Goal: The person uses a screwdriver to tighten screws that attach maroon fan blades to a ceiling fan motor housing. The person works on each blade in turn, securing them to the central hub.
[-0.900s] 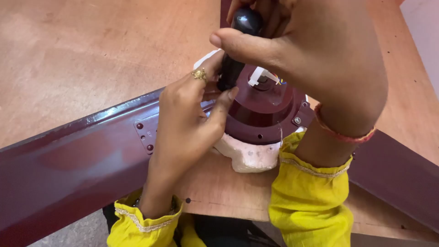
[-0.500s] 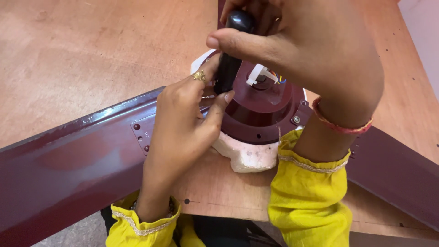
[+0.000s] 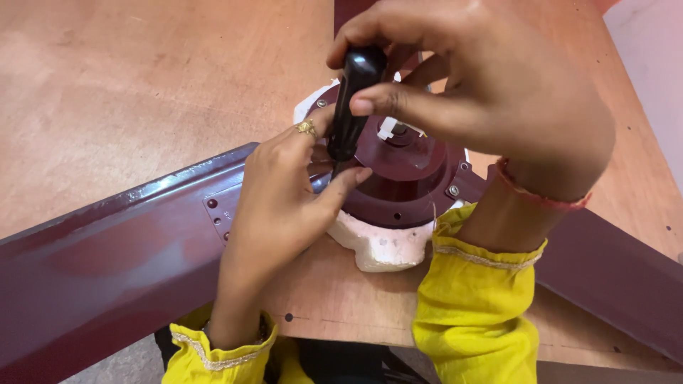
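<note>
A maroon ceiling fan motor housing (image 3: 413, 181) rests on a white foam block (image 3: 380, 245) on the wooden table. My right hand (image 3: 484, 92) grips the black handle of a screwdriver (image 3: 352, 99), held upright over the joint between the housing and the left fan blade (image 3: 121, 249). My left hand (image 3: 284, 199), with a gold ring, rests on the blade's bracket; its fingers steady the screwdriver's lower end near the tip, which is hidden behind them.
A second maroon blade (image 3: 612, 284) extends to the lower right and a third (image 3: 348, 11) runs off the top. The wooden table (image 3: 128, 92) ends near my yellow sleeves (image 3: 477, 306). A pale wall or floor shows at the far right.
My right hand has shifted its grip on the screwdriver handle, turning it. The left hand stays on the bracket by the tip.
</note>
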